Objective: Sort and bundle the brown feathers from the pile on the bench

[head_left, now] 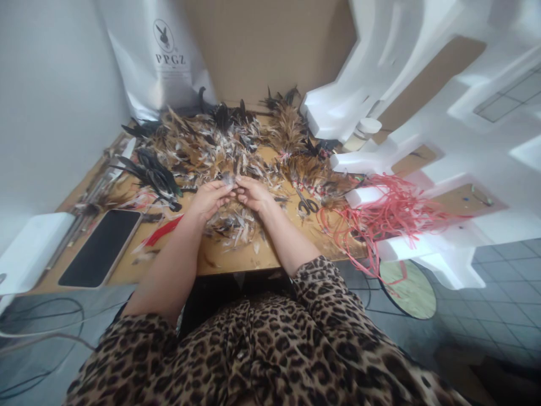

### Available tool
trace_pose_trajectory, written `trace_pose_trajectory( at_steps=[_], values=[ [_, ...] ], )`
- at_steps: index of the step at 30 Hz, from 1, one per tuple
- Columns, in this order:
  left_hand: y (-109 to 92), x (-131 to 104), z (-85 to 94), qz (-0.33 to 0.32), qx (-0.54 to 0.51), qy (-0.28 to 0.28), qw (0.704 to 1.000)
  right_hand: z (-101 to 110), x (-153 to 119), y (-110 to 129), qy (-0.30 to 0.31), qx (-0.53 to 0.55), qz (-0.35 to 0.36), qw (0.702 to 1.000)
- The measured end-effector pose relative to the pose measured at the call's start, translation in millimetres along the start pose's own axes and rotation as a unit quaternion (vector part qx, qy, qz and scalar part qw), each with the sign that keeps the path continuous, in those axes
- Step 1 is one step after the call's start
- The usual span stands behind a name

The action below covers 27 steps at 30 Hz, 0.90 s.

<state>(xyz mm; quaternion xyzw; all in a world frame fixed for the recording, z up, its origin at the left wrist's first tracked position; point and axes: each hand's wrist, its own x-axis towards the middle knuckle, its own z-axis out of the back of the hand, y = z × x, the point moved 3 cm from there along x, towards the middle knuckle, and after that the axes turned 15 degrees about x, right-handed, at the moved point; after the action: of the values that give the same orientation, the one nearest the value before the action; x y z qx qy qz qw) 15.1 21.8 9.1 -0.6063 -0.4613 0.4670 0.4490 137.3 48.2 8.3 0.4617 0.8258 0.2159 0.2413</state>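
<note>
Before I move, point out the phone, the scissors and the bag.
Phone [100, 248], head view: dark screen.
Scissors [305, 203], head view: where the handles meet.
Bag [170, 60], head view: printed front.

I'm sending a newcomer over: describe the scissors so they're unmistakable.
On the wooden table, look between the right hand and the tangled red strips. There, beside brown feathers, lie the scissors, set apart by two dark finger loops.
</note>
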Motion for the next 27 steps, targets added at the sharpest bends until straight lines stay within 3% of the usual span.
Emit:
trace_pose_trajectory(
  at_steps=[4, 9, 16, 20, 23, 25, 27],
  values=[
    [-0.6, 0.3, -0.5, -0.010, 0.003, -0.002, 1.000, -0.4, 0.8, -2.2, 0.028, -0.024, -0.003, 0.999],
    [-0.9, 2.7, 4.9, -0.025, -0.004, -0.041, 0.999, 1.5, 0.2, 1.9, -0.018, -0.071, 0.045, 0.996],
    [0.7, 3.5, 2.1, -0.041, 0.025, -0.050, 0.998, 1.5, 0.5, -1.0, -0.025, -0.121, 0.092, 0.988],
    [-10.4, 4.8, 17.9, -0.069, -0.031, -0.098, 0.992, 5.5, 1.6, 5.8, -0.077, -0.143, 0.128, 0.978],
    [-20.9, 5.5, 39.1, -0.122, -0.139, -0.182, 0.966, 13.5, 3.6, 18.3, -0.119, -0.221, 0.187, 0.950],
    [-21.5, 6.6, 43.7, -0.105, -0.157, -0.181, 0.965, 19.4, 4.0, 26.8, -0.140, -0.319, 0.230, 0.909],
    [-18.2, 7.5, 39.2, -0.070, -0.162, -0.140, 0.974, 22.5, 2.8, 32.0, -0.141, -0.444, 0.263, 0.845]
  ],
)
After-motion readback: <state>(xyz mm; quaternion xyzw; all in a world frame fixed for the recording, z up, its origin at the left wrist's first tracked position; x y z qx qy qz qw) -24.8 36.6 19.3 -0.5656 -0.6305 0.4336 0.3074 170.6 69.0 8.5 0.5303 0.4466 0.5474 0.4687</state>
